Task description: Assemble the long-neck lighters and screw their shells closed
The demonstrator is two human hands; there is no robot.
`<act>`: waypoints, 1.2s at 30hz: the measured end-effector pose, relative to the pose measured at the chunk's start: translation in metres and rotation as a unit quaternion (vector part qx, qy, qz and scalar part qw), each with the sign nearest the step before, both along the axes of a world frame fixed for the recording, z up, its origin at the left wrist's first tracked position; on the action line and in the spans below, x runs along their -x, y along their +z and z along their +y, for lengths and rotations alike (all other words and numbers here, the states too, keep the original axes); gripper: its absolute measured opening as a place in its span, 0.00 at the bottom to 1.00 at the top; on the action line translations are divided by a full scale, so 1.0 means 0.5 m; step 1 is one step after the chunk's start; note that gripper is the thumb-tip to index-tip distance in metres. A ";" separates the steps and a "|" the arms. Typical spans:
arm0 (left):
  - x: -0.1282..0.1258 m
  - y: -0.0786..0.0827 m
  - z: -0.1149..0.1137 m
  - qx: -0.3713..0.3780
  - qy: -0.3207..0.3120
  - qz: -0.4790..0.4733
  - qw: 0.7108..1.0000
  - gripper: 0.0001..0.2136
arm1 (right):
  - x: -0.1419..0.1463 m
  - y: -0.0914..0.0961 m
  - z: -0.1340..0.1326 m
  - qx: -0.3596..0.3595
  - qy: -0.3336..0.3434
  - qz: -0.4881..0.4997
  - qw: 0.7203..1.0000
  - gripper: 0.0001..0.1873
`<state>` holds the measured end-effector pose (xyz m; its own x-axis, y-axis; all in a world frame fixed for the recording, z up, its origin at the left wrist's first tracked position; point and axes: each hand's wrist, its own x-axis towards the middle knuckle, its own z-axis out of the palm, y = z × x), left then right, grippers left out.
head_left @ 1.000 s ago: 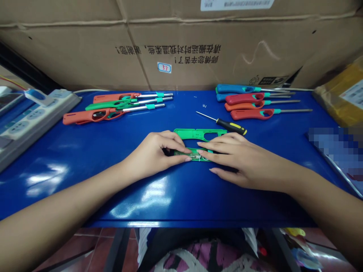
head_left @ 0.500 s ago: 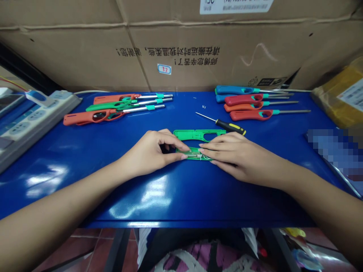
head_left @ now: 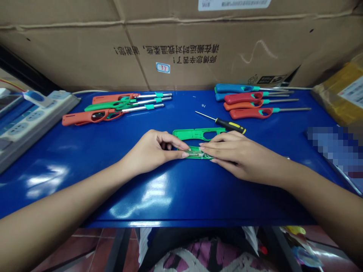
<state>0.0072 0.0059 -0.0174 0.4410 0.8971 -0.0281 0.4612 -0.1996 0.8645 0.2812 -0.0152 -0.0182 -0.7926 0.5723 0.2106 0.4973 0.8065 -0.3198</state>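
A green lighter shell half [head_left: 195, 156] lies on the table with a clear fuel tank [head_left: 195, 150] and thin white wires inside it. My left hand [head_left: 159, 151] pinches the left end of this part between thumb and fingers. My right hand [head_left: 238, 155] grips its right end, fingers over the top edge and thumb below, hiding much of that end. Just behind sits the other green shell half [head_left: 198, 134], hollow side up with a trigger opening. Beyond it rests a screwdriver [head_left: 229, 125] with a black and yellow handle.
Orange and green lighters [head_left: 107, 104] lie at the back left; blue, red and orange ones [head_left: 249, 99] at the back right. A few tiny screws [head_left: 203, 105] lie between. A power strip [head_left: 34, 121] is on the left, a taped box [head_left: 343, 92] on the right, a cardboard box [head_left: 181, 41] behind.
Both hands stay at the green shell half with almost no shift. The whole view has tilted very slightly.
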 end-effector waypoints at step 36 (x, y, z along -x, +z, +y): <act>-0.011 -0.001 -0.037 -0.139 -0.049 0.049 0.988 0.08 | 0.001 0.000 -0.003 -0.017 -0.002 0.012 1.000 0.19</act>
<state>0.0129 -0.0127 -0.0179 0.5330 0.8297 0.1661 0.5063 -0.4700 0.7230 0.2808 -0.0167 -0.0181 -0.7841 0.5684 0.2491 0.4938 0.8146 -0.3044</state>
